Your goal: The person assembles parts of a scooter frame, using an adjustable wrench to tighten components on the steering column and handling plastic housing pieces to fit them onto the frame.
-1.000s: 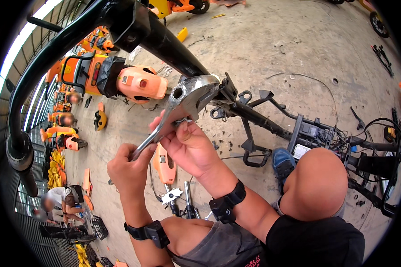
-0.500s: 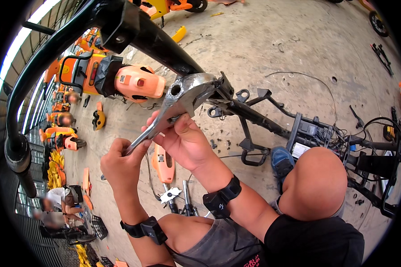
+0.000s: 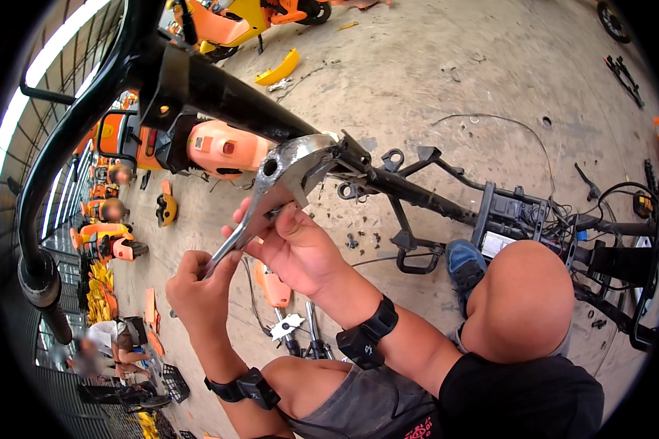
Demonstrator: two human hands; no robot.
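Observation:
A scuffed silver metal bracket point(image 3: 285, 164) with a round hole sits on the black tubular frame point(image 3: 234, 95) of a stripped scooter. Below it, my left hand point(image 3: 201, 296) is closed around the slim handle of a silver wrench point(image 3: 217, 257), whose end pokes out under the fist. The far end of the wrench runs up against the bracket, and where the two meet is hard to make out. My right hand point(image 3: 296, 245) pinches the bracket's lower part, thumb in front and fingertips behind, beside a small dark metal fastener point(image 3: 273, 213) partly hidden by the thumb.
Black handlebars point(image 3: 33, 197) curve along the left. The frame runs right to a wire-filled battery bay point(image 3: 509, 212). Small loose parts point(image 3: 355, 241) lie on the concrete floor. Orange scooters point(image 3: 110, 238) line the left, where another person point(image 3: 117, 344) crouches. My bent knee point(image 3: 520, 300) is right.
The frame and bracket appear slightly lower and further left in the view. Both hands keep nearly the same grip, the left on the wrench and the right at the bracket.

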